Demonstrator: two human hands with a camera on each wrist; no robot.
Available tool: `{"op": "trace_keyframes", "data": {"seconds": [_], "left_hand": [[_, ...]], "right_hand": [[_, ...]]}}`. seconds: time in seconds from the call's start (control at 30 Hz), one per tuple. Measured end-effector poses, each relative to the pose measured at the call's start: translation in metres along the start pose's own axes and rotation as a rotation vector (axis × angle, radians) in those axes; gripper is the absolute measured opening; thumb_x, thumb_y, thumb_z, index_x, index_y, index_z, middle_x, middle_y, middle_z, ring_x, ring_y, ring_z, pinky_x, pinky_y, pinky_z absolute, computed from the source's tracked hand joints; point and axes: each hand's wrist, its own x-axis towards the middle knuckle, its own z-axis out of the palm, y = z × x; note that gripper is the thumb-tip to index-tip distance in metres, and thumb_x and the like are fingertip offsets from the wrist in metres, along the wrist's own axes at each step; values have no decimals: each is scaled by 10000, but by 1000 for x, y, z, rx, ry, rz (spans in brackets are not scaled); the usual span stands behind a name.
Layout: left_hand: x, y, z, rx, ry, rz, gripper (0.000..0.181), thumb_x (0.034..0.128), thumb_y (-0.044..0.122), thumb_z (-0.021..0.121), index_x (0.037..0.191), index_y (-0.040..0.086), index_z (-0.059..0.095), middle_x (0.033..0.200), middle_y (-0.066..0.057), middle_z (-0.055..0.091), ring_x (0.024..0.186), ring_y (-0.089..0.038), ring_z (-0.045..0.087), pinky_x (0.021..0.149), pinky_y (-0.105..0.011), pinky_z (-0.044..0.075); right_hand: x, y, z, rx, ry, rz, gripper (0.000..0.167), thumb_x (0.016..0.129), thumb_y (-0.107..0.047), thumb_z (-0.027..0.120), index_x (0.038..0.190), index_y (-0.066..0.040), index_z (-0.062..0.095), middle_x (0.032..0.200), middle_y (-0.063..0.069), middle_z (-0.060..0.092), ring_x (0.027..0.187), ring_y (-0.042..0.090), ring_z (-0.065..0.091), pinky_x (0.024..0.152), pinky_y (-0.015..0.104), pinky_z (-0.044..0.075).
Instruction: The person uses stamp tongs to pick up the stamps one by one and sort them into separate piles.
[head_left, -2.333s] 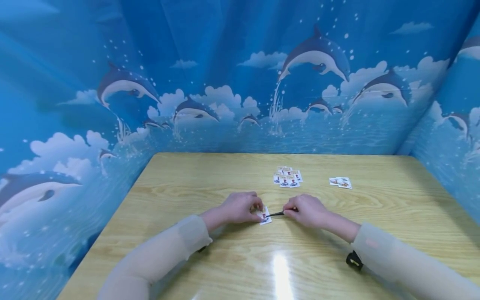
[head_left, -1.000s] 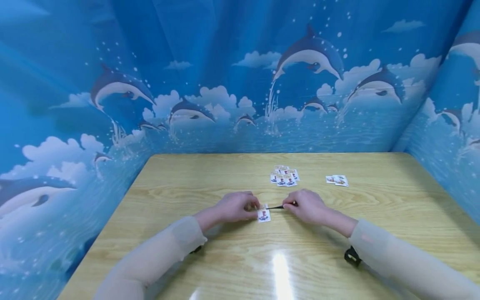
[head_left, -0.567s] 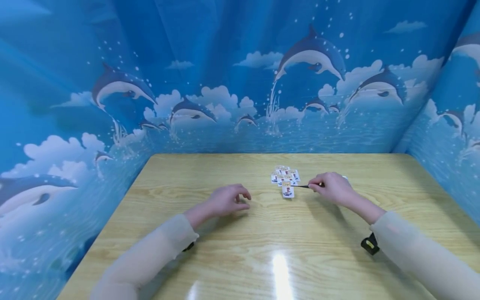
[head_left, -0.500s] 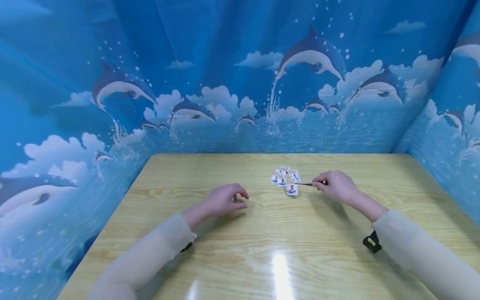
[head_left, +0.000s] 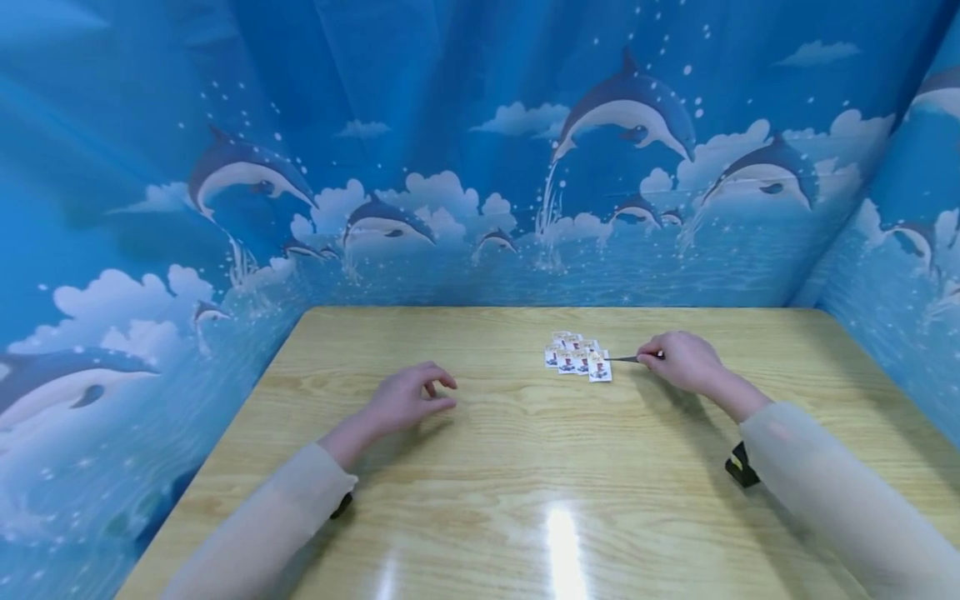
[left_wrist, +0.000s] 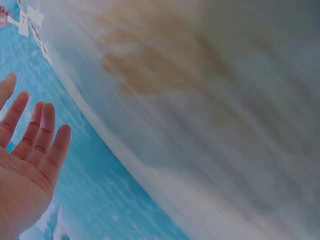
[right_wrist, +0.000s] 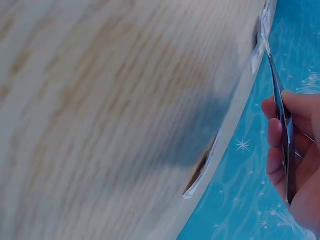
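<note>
My right hand [head_left: 684, 363] pinches a pair of dark tweezers [right_wrist: 284, 125], which point left in the head view. Their tips meet a small white printed card [head_left: 600, 372] at the right front of a cluster of overlapping cards [head_left: 564, 360]. Whether that card lies flat or is slightly raised, I cannot tell. My left hand [head_left: 399, 402] is off to the left over the table, fingers loosely bent and holding nothing. In the left wrist view its palm and spread fingers [left_wrist: 41, 135] show.
The wooden table [head_left: 480, 500] has a blue dolphin-print curtain [head_left: 450, 150] behind and at its sides. A curled card [right_wrist: 202, 172] lies near my right hand in the right wrist view; in the head view that hand covers the spot.
My right hand has carried the tweezers and card from the middle of the table to the right side of the cluster. My left hand has let go of that card and drawn back left.
</note>
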Motion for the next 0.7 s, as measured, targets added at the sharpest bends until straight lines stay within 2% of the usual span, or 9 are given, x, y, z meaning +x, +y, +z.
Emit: {"op": "trace_keyframes", "data": {"seconds": [0.23, 0.43, 0.7], "left_hand": [[-14, -17, -15, -20, 59, -52, 253, 889, 260, 725, 1097, 118, 698, 1084, -9, 652, 856, -137, 604, 725, -381, 499], [-20, -30, -22, -8, 98, -71, 271, 880, 262, 734, 1096, 103, 699, 1095, -15, 647, 844, -145, 613, 708, -372, 503], [-24, -30, -26, 1, 130, -67, 256, 879, 241, 737, 1090, 100, 702, 1086, -42, 653, 847, -168, 624, 712, -384, 508]], "right_hand": [[1, 5, 6, -30, 12, -7, 204, 939, -149, 641, 1068, -21, 735, 1048, 180, 696, 937, 368, 648, 764, 518, 503], [0, 10, 7, -22, 1, 4, 222, 945, -153, 631, 1083, -5, 722, 1047, 190, 692, 960, 388, 637, 796, 538, 492], [-6, 17, 6, -7, -1, 40, 260, 961, -185, 608, 1125, -9, 708, 1091, 201, 677, 1011, 410, 614, 822, 555, 475]]}}
